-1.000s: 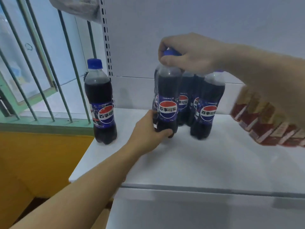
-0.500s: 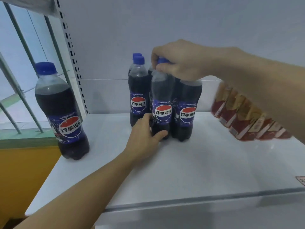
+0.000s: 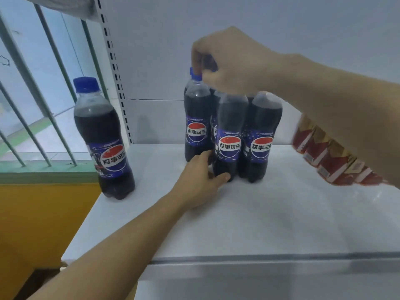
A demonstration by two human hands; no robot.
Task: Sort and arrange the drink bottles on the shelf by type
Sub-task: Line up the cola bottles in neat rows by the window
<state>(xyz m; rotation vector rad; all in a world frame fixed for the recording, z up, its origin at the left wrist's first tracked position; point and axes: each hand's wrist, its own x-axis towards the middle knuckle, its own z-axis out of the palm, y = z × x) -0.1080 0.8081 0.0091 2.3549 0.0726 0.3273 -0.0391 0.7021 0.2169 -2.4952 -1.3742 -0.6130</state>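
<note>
- I see my left hand (image 3: 200, 180) low on the white shelf (image 3: 249, 224), fingers (image 3: 224, 176) curled round the base of the front cola bottle (image 3: 230, 137).
- My right hand (image 3: 233, 61) sits over the tops of the cola cluster, fingers bent down onto the caps; which cap it grips I cannot tell.
- The cluster stands upright near the back of the shelf: the front cola bottle, the right cola bottle (image 3: 263, 137) touching it, and the rear cola bottle (image 3: 195, 118) just behind to the left.
- A lone cola bottle (image 3: 104, 139) stands well apart at the shelf's left edge, by the window bars (image 3: 43, 100).
- Red cartons (image 3: 329, 161) lie along the right, partly behind my forearm.
</note>
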